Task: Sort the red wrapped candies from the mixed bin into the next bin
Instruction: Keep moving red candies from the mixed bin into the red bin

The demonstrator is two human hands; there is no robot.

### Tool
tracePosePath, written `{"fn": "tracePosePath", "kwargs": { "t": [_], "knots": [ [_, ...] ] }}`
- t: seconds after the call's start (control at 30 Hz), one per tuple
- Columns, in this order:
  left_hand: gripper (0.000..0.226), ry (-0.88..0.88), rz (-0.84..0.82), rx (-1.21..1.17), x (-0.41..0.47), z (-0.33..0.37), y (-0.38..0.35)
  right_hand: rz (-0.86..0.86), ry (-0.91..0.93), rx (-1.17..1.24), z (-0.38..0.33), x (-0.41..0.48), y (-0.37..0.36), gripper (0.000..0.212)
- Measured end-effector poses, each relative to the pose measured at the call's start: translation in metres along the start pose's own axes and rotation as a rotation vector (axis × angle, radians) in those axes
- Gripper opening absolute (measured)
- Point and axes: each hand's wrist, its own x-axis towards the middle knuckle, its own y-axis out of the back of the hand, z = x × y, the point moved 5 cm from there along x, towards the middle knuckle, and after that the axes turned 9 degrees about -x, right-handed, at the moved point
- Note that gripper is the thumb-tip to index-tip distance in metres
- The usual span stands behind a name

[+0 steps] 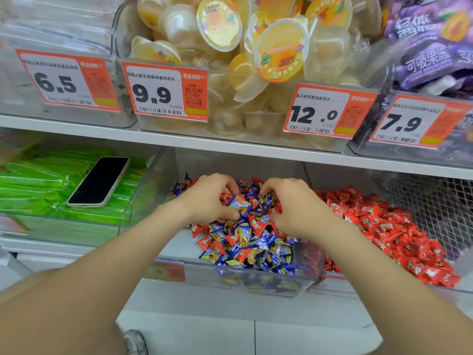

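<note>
A clear mixed bin (302,283) on the lower shelf holds a heap of blue and red wrapped candies (250,242). Both hands are in it, over the back of the heap. My left hand (207,198) has its fingers curled around candies, with a blue candy (240,204) and a red one showing at its fingertips. My right hand (294,208) also has curled fingers dug into the pile, gripping candies that are mostly hidden. The bin next to it on the right holds only red wrapped candies (384,226).
A phone (99,181) lies on green packets (38,185) in the bin to the left. The shelf above carries jelly cups (256,47), purple pouches (430,47) and orange price tags (163,92). A mesh basket (435,201) stands at the far right.
</note>
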Motion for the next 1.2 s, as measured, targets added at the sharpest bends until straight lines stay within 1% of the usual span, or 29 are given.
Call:
{"fn": "tracePosePath", "kwargs": {
  "t": [0.07,0.13,0.17,0.23,0.3,0.33,0.4,0.43,0.5,0.53,0.6,0.63,0.67,0.73,0.77,0.87,0.93,1.0,1.07,1.1,1.13,1.2],
  "knots": [
    [0.032,-0.001,0.010,-0.058,-0.002,-0.001,-0.001,-0.064,0.027,-0.050,-0.002,0.000,-0.006,0.055],
    [0.026,-0.018,0.013,-0.048,-0.003,-0.003,-0.001,-0.093,0.027,-0.102,-0.005,0.001,-0.013,0.053],
    [0.027,-0.019,0.010,-0.037,-0.005,-0.002,-0.001,-0.094,0.013,-0.103,-0.006,0.003,-0.015,0.050],
    [0.036,-0.011,0.005,-0.002,-0.008,-0.004,0.001,-0.104,-0.013,-0.056,-0.006,0.009,-0.016,0.045],
    [0.045,0.003,-0.013,0.024,-0.009,-0.005,0.003,-0.078,-0.029,0.001,-0.005,0.012,-0.007,0.039],
    [0.045,0.004,-0.027,0.014,-0.009,-0.005,0.005,-0.055,-0.042,0.051,-0.004,0.013,0.000,0.037],
    [0.033,-0.004,-0.025,0.019,-0.009,-0.004,0.008,-0.013,-0.056,0.150,-0.001,0.009,0.014,0.036],
    [0.025,-0.017,-0.016,0.018,-0.010,-0.003,0.009,-0.015,-0.043,0.161,-0.001,0.006,0.019,0.037],
    [0.014,-0.039,-0.013,-0.020,-0.012,-0.001,0.010,-0.071,0.011,0.099,-0.002,0.000,0.020,0.039],
    [0.013,-0.056,-0.004,-0.002,-0.013,0.001,0.011,-0.102,0.040,0.030,-0.002,-0.002,0.017,0.039],
    [0.015,-0.074,0.021,0.073,-0.015,0.004,0.013,-0.140,0.079,-0.154,-0.003,-0.007,0.008,0.031],
    [0.016,-0.061,0.016,0.085,-0.016,0.003,0.013,-0.154,0.077,-0.242,-0.004,-0.009,0.004,0.025],
    [0.016,-0.034,-0.006,0.076,-0.017,0.001,0.013,-0.166,0.069,-0.316,-0.006,-0.010,0.001,0.023],
    [0.018,0.031,-0.074,0.055,-0.019,-0.003,0.012,-0.206,0.040,-0.418,-0.012,-0.011,-0.003,0.035],
    [0.021,0.058,-0.105,0.060,-0.020,-0.005,0.011,-0.209,0.035,-0.435,-0.014,-0.010,-0.003,0.036],
    [0.037,0.118,-0.164,0.073,-0.026,-0.004,0.010,-0.223,0.058,-0.436,-0.019,-0.007,-0.010,0.030],
    [0.043,0.130,-0.160,0.070,-0.028,-0.001,0.011,-0.262,0.067,-0.460,-0.019,-0.007,-0.011,0.039],
    [0.035,0.143,-0.136,0.063,-0.027,-0.003,0.012,-0.290,0.078,-0.493,-0.020,-0.008,-0.010,0.042],
    [0.015,0.166,-0.148,0.134,-0.027,-0.010,0.010,-0.287,0.095,-0.509,-0.020,-0.007,-0.010,0.038],
    [0.012,0.177,-0.163,0.193,-0.027,-0.015,0.009,-0.271,0.101,-0.472,-0.020,-0.006,-0.009,0.035],
    [0.017,0.186,-0.182,0.261,-0.027,-0.019,0.008,-0.255,0.096,-0.412,-0.019,-0.005,-0.008,0.031],
    [0.040,0.242,-0.232,0.391,-0.030,-0.028,0.006,-0.221,0.096,-0.262,-0.016,-0.004,-0.004,0.021]
  ]
}}
